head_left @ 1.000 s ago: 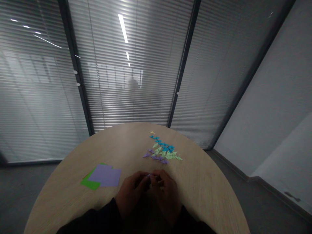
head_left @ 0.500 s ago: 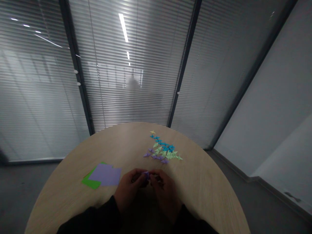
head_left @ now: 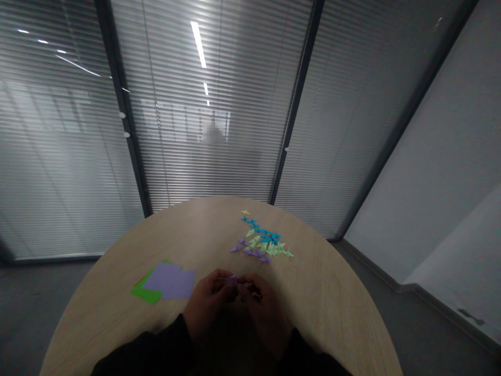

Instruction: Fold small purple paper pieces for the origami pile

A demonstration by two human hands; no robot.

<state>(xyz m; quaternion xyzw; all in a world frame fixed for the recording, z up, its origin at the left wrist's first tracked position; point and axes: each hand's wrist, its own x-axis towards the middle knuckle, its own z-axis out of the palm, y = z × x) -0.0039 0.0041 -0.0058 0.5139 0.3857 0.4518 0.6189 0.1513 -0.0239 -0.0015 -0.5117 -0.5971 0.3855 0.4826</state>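
My left hand [head_left: 207, 303] and my right hand [head_left: 263, 308] meet just above the near part of the round wooden table [head_left: 332, 303]. Both pinch a small folded purple paper piece [head_left: 232, 280] between their fingertips. The fingers of each hand are curled and pressed together around it. Dark sleeves cover both forearms. A pile of small folded paper triangles [head_left: 261, 241] in blue, pale green and purple lies a short way beyond the hands, to the right of centre.
A stack of flat paper sheets [head_left: 168, 281], purple over green, lies on the table to the left of my hands. Glass walls with closed blinds [head_left: 203, 115] stand behind the table. Grey floor lies on both sides.
My hands have lifted slightly and drawn a little apart, so the purple piece now shows between the fingertips. The pile and the sheets have not moved.
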